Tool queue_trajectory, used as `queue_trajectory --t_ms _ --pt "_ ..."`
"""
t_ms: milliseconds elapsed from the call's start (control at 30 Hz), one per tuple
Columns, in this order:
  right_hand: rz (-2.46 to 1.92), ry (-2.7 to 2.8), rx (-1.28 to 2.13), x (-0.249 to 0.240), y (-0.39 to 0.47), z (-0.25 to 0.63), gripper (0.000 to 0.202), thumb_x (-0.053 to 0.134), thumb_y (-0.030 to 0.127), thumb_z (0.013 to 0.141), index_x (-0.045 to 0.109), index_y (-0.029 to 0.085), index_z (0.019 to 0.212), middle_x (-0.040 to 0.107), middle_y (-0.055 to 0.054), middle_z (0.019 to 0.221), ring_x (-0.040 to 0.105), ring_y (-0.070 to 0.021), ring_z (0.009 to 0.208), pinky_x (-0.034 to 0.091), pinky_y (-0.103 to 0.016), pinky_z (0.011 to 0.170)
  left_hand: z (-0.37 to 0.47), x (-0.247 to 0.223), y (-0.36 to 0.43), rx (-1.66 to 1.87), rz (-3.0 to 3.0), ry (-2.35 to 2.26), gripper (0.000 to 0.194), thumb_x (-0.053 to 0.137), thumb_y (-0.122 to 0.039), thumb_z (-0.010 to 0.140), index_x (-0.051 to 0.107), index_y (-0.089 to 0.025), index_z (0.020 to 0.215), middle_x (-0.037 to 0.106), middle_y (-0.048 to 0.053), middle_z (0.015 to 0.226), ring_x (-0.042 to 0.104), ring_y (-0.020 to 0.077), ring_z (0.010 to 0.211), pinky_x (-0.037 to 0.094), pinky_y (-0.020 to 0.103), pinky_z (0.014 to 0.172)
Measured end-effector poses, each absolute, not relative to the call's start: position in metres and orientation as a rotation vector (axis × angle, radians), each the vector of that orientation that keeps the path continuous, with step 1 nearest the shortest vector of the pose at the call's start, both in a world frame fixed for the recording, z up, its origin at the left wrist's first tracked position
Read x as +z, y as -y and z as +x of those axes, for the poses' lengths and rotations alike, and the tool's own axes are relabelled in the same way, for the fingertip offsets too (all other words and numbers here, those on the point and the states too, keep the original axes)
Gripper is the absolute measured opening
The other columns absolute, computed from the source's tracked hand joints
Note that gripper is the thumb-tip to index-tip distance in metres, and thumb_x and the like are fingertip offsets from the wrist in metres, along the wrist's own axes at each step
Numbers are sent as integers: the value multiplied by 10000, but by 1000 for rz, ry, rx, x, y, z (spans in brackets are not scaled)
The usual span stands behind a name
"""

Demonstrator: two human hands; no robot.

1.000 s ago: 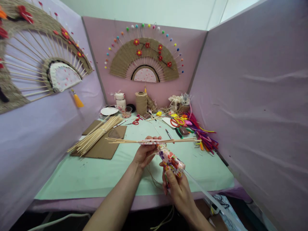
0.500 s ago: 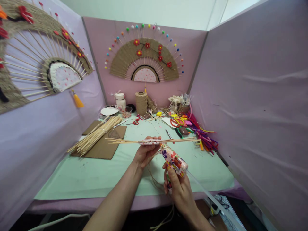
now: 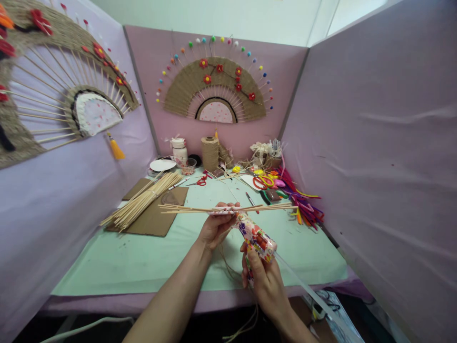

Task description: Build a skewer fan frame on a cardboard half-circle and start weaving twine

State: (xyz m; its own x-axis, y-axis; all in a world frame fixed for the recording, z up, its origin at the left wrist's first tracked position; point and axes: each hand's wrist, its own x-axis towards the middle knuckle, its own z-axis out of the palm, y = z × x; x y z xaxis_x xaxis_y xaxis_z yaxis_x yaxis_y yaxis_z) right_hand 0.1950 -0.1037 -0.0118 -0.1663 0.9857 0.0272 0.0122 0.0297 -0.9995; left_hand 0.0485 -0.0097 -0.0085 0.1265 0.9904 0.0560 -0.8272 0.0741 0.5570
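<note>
My left hand (image 3: 216, 226) is closed round the middle of a stick piece (image 3: 266, 207), thin wooden sticks that fan out to both sides from a pale patterned centre. Below it, my right hand (image 3: 264, 271) grips the handle of a flower-patterned hot glue gun (image 3: 257, 236). The gun's nozzle points up and left, at the piece's underside beside my left fingers; whether it touches I cannot tell. A clear glue stick (image 3: 300, 278) sticks out of the gun's back end. Loose twine (image 3: 226, 262) dangles under my left hand.
A bundle of wooden sticks (image 3: 143, 200) lies on cardboard (image 3: 160, 226) at left. Red scissors (image 3: 200, 181), a twine spool (image 3: 210, 155), a white jar (image 3: 179, 151) and pipe cleaners (image 3: 307, 207) are spread further back. Finished fans (image 3: 216, 85) hang on the partition walls.
The glue gun and my right hand have shifted slightly left, bringing the nozzle a bit further along the piece. My left hand keeps its hold, almost still.
</note>
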Motion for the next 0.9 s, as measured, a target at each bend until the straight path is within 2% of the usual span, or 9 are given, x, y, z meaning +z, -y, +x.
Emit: queue_trajectory --t_ms 100,167,600,900 --pt "-1117 1417 1297 -17 102 195 576 384 679 912 593 165 758 511 6 557 503 -124 522 410 -243 510 50 -9 9 1427 552 -346 256 802 -52 600 626 -169 743 702 8 928 616 249 1160 448 372 1038" --pt "-1117 1425 1289 -20 102 195 573 382 666 921 581 169 714 511 3 558 505 -121 526 411 -240 514 52 -8 9 1422 572 -327 257 805 -50 593 622 -170 728 702 9 918 617 255 1158 442 388 1046" --pt "-1128 1395 1250 -19 101 192 546 417 679 899 611 171 850 524 11 542 517 -139 511 419 -252 491 53 -8 9 1424 573 -374 271 818 -60 569 622 -166 723 696 22 924 613 261 1155 470 346 972" --pt "-1162 1347 1253 -16 100 195 523 419 666 905 601 177 937 515 30 513 516 -144 474 407 -262 490 53 -7 10 1428 574 -396 254 815 -47 598 635 -164 734 710 8 928 651 199 1083 465 270 934"
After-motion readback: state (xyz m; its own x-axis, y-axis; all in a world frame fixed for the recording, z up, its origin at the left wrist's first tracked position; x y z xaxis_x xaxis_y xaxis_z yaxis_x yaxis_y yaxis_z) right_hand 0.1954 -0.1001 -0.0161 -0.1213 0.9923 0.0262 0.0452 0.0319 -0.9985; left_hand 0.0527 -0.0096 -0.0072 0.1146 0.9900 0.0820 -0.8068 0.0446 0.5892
